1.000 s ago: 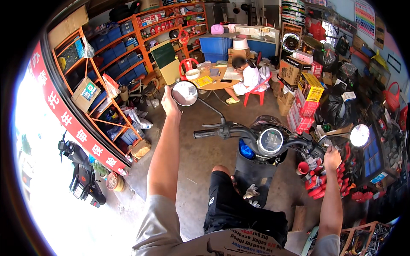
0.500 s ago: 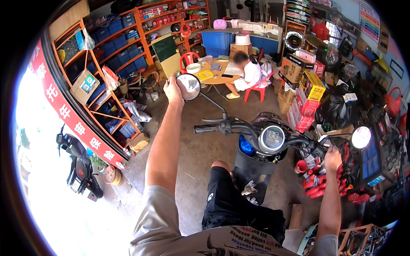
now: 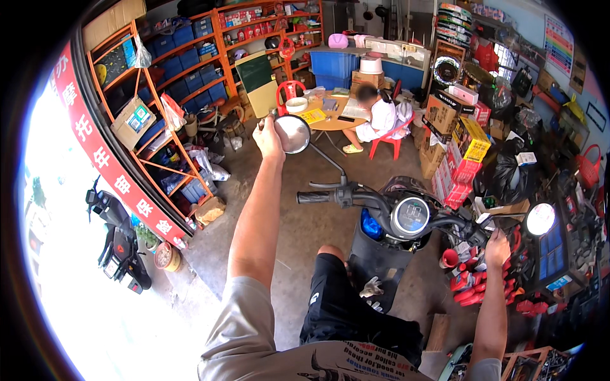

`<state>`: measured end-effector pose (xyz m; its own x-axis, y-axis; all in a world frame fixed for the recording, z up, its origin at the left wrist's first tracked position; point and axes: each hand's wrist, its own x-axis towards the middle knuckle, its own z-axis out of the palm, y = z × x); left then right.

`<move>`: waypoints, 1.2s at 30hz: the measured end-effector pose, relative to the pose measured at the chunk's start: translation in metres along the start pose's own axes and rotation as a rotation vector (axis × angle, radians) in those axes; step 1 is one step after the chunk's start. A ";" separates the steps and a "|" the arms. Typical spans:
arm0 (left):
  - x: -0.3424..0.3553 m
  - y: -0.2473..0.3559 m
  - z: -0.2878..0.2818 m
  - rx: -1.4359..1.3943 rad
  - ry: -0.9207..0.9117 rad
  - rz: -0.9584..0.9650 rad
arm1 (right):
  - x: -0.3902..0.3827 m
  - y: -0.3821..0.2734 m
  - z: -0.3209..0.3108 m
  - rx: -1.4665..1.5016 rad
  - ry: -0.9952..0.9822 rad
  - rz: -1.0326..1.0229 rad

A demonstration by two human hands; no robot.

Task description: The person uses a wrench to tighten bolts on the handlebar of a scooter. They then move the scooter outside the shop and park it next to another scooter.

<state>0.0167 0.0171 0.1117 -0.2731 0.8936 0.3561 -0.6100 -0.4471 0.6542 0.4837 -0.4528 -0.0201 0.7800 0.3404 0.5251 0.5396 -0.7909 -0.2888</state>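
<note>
I am astride an electric scooter whose round display sits in the middle of the handlebar. My left hand, arm stretched forward, is closed on the outer edge of the round left mirror. That mirror stands on a thin black stem above the bare left handlebar grip, with its brake lever alongside. My right hand is wrapped round the right handlebar grip, which it mostly hides. Beyond it the round right mirror shines bright white. A blue bag and pale gloves lie on the scooter's front and footboard.
Ahead, a person sits on a red chair at a round wooden table. Stacked boxes and red bottles crowd the right. Orange shelves hold blue bins. Another scooter stands outside at left.
The whole view has shifted slightly, so the scene sits a little further right. My left hand stays on the mirror and my right hand on the grip.
</note>
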 end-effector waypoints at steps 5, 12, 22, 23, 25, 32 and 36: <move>0.001 0.001 0.004 -0.010 0.050 0.043 | 0.002 0.004 0.005 -0.013 0.008 -0.027; -0.006 0.008 0.006 0.078 0.081 0.005 | 0.002 0.002 0.003 -0.035 0.007 -0.034; -0.057 -0.044 -0.080 0.861 -0.218 -0.082 | 0.000 0.001 0.009 -0.016 0.048 -0.045; -0.088 -0.039 -0.059 0.984 -0.306 -0.050 | 0.001 0.010 0.004 -0.047 0.051 -0.030; -0.098 -0.043 -0.066 1.333 -0.430 0.052 | -0.002 -0.001 0.004 -0.025 0.019 -0.020; -0.122 -0.032 -0.025 1.611 -0.643 -0.063 | 0.012 0.026 0.011 -0.100 -0.147 0.046; -0.109 -0.042 -0.052 1.504 -0.539 0.127 | 0.017 -0.003 0.006 -0.068 -0.150 0.081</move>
<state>0.0333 -0.0595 0.0103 0.2178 0.8779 0.4265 0.7361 -0.4347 0.5188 0.4974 -0.4413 -0.0148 0.8615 0.3422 0.3751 0.4541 -0.8497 -0.2678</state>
